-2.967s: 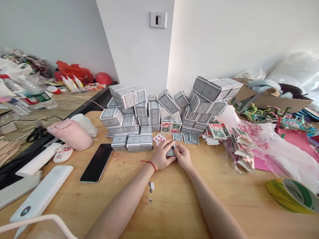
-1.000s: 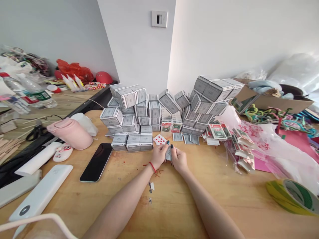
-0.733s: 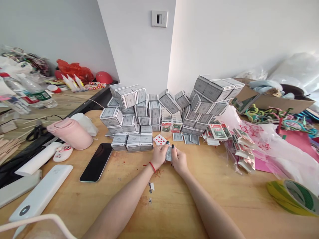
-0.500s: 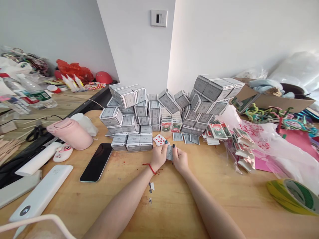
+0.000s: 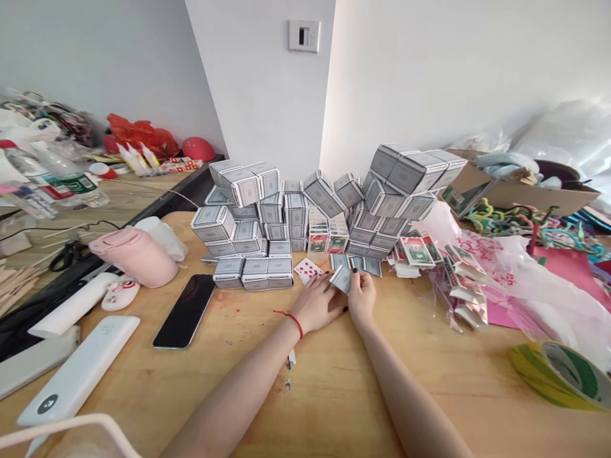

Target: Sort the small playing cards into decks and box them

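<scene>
In my right hand, a grey-backed playing card is pinched between thumb and fingers, tilted, with its back facing me. My left hand lies palm-down on the table just to the left, fingers stretched out. A face-up diamond card rests beyond its fingertips. Several loose face-down cards lie behind my right hand. Around them rise stacked boxes folded from playing cards, a left stack and a right stack. Two rows of card packs stand between.
Opened card boxes and a plastic bag lie to the right, with a roll of yellow-green tape nearer. On the left are a phone, a white power bank and a pink cup. Paper scraps dot the wooden table.
Both hands held a card between them before. My left hand has let go and flattened on the table; my right hand has moved slightly right with the card.
</scene>
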{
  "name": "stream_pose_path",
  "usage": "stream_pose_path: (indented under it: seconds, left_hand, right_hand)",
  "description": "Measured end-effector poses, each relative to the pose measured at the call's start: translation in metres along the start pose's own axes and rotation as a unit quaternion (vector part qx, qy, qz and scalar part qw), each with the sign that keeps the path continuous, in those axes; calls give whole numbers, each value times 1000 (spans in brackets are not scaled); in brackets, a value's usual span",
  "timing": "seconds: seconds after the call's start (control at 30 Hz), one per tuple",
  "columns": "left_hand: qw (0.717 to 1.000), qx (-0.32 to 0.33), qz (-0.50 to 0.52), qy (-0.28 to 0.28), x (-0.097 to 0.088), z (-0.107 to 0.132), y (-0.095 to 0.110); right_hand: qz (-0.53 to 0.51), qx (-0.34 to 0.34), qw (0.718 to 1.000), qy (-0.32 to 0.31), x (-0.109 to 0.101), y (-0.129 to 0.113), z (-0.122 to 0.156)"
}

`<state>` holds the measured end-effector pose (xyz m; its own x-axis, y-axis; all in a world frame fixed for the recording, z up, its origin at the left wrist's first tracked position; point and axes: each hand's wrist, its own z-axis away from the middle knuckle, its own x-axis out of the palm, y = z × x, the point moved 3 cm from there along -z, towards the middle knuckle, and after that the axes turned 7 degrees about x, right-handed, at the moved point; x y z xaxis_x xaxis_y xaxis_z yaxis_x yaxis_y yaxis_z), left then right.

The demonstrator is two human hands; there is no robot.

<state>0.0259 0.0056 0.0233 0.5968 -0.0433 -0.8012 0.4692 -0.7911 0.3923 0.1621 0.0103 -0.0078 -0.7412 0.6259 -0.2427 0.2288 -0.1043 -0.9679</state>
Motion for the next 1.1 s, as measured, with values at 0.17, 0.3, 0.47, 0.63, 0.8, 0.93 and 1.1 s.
stream_pose_path:
  seconds: [0.17, 0.3, 0.47, 0.63, 0.8, 0.93, 1.1]
  left_hand:
    - [1000, 3, -20, -11, 2, 1, -1]
    - [999, -26, -37, 28, 3, 2, -8]
    - [993, -72, -71, 53, 7, 6, -16]
    - [992, -86, -71, 64, 6, 7, -16]
    - [991, -85, -77, 63, 6, 6, -15]
    - [988, -99, -91, 78, 5, 6, -16]
    - [987, -106, -83, 86, 4, 6, -16]
  right_hand:
    - [2, -15, 1000, 10, 1, 2, 0]
    - [27, -13, 999, 36, -1, 3, -1]
    - [31, -16, 999, 24, -2, 3, -1]
    - [48, -49, 996, 51, -2, 8, -3]
    - [60, -67, 995, 47, 0, 9, -3]
    - [63, -58, 996, 26, 2, 8, -3]
    - [49, -49, 998, 2, 3, 10, -3]
